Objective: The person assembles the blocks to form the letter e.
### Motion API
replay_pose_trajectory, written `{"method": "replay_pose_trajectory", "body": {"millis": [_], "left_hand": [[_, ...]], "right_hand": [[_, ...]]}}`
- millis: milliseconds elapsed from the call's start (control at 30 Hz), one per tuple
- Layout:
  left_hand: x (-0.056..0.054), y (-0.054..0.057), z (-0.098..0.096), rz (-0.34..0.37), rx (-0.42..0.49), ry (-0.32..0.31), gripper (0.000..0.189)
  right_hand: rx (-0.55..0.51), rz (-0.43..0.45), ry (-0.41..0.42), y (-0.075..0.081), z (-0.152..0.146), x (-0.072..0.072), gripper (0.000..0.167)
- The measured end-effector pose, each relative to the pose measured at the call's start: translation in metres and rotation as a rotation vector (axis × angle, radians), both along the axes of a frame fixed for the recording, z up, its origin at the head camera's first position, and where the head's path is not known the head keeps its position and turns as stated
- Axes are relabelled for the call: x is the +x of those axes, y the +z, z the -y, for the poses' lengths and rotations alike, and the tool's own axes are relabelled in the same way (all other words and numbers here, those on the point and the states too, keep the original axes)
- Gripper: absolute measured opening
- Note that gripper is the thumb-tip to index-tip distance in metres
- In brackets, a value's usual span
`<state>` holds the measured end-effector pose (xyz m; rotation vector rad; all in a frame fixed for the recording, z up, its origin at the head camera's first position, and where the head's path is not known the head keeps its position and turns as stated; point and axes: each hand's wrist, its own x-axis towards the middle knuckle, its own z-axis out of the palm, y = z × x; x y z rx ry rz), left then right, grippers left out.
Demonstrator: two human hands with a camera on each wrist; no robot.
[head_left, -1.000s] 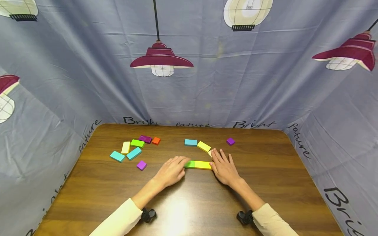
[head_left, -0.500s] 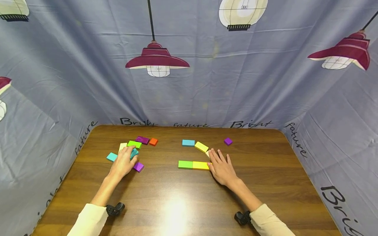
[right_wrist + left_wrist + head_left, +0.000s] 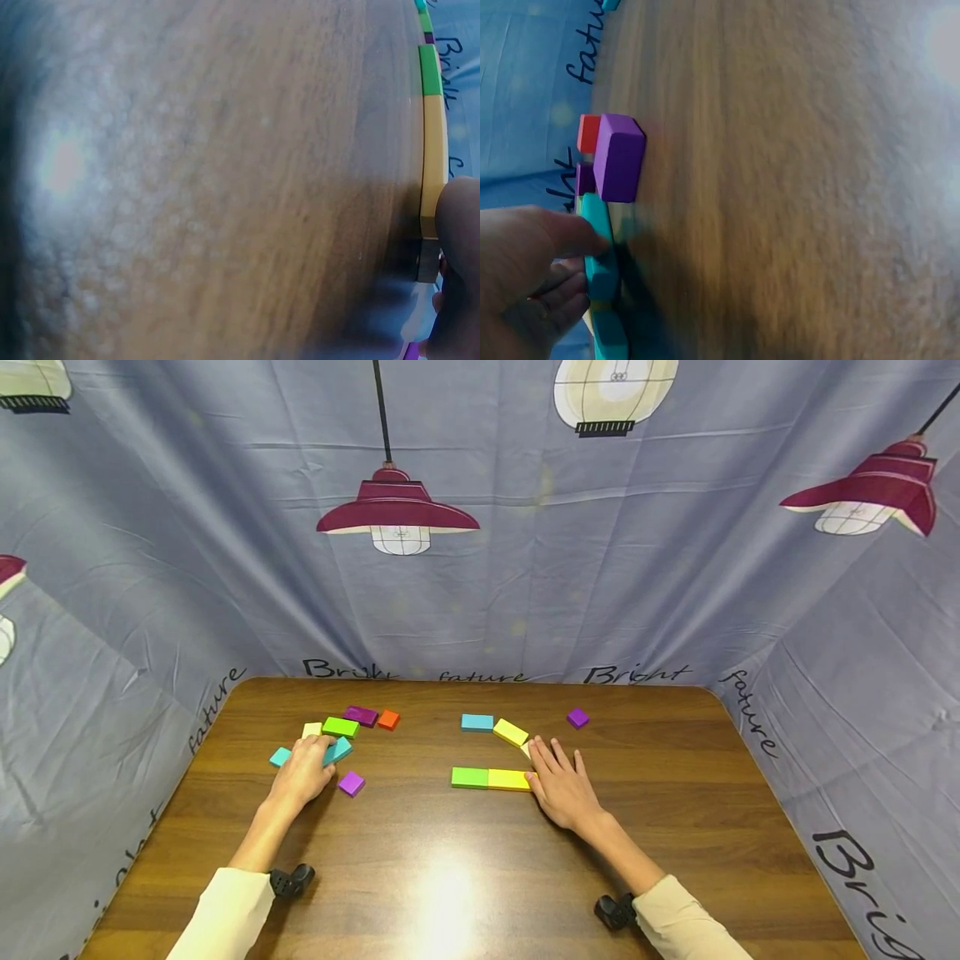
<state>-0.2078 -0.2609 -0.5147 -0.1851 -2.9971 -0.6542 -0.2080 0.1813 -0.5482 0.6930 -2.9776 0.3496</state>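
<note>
At the left group of blocks, my left hand (image 3: 302,774) pinches a turquoise block (image 3: 341,749), which lies slanted on the table. The left wrist view shows the thumb against this turquoise block (image 3: 602,281), with curled fingers behind it. Another turquoise block (image 3: 279,757) is partly covered by the hand, and so is a pale yellow block (image 3: 312,729). My right hand (image 3: 567,793) rests with straight fingers at the right end of a yellow block (image 3: 507,780), its thumb touching it. A green block (image 3: 469,778) adjoins the yellow one end to end. Under the right fingertips a cream block (image 3: 526,749) is mostly hidden.
Beyond the left hand lie a lime block (image 3: 341,727), a dark purple block (image 3: 361,716) and an orange block (image 3: 388,719). A purple block (image 3: 352,783) sits nearer. Farther back are a blue block (image 3: 477,722), a yellow slanted block (image 3: 511,732) and another purple block (image 3: 577,717).
My left hand has left the green block and moved left to the turquoise block, where its fingers have closed. The right hand has stayed by the yellow block. The view has shifted slightly.
</note>
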Motion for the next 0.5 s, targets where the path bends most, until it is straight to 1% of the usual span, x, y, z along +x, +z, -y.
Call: {"method": "replay_pose_trajectory", "body": {"millis": [100, 233, 333, 500], "left_hand": [[-0.001, 0.002, -0.002, 0.008, 0.026, -0.018, 0.041], [-0.005, 0.005, -0.014, -0.017, 0.080, -0.059, 0.041], [-0.010, 0.008, -0.029, -0.038, 0.125, -0.091, 0.041], [-0.018, 0.008, -0.057, -0.035, 0.196, -0.114, 0.042]], "right_hand": [[0.000, 0.005, 0.001, 0.000, 0.001, 0.000, 0.057], [-0.008, 0.005, 0.002, 0.002, 0.002, 0.001, 0.056], [-0.012, 0.004, 0.004, 0.002, 0.001, 0.001, 0.056], [0.001, 0.004, -0.003, 0.001, 0.002, 0.000, 0.056]]}}
